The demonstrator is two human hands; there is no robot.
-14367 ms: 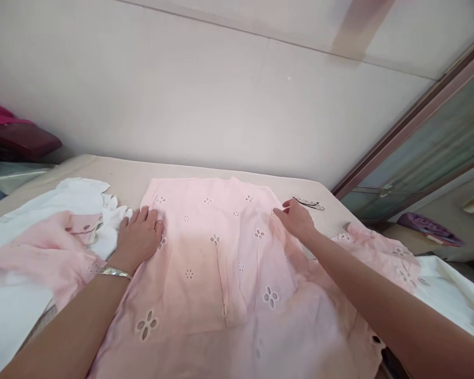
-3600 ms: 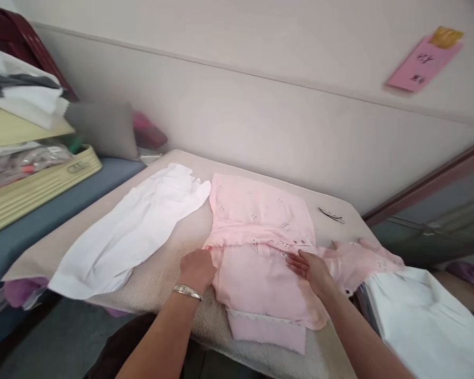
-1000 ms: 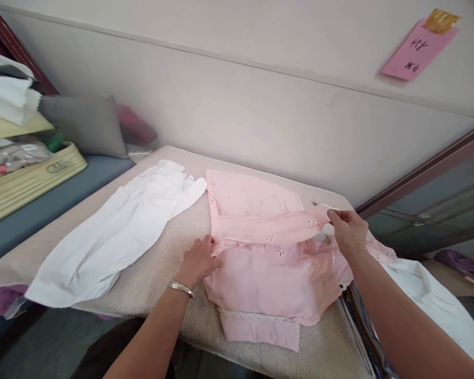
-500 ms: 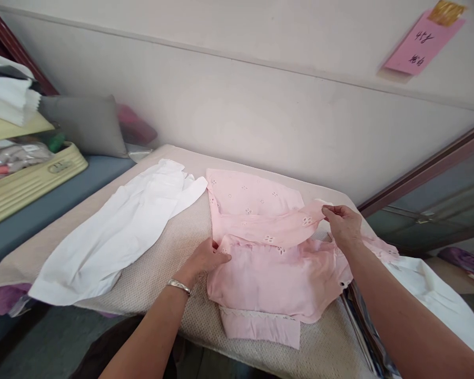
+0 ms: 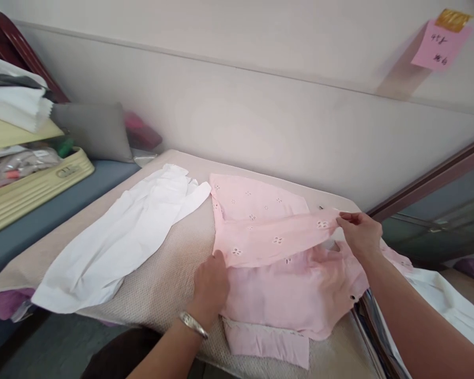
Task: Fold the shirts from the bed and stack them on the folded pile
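Observation:
A thin pink blouse with flower-shaped eyelets lies spread over a cream, textured cover. My left hand, with a silver bangle at the wrist, closes on the left edge of an eyelet strip of the blouse. At the strip's far right end, the thumb and fingers of my right hand pinch the cloth. Between both hands the strip is pulled fairly flat across the rest of the blouse. A white garment lies loosely folded to the left, its upper tip at the pink cloth's edge.
The cream-covered surface runs along a pale wall carrying a pink note. More white cloth lies at right. At left are a grey cushion and an open pale-yellow case with packed items.
The eyelet strip has been drawn out straighter and flatter. My right hand has moved a little right with its end, and my left hand has turned and closed on its left edge.

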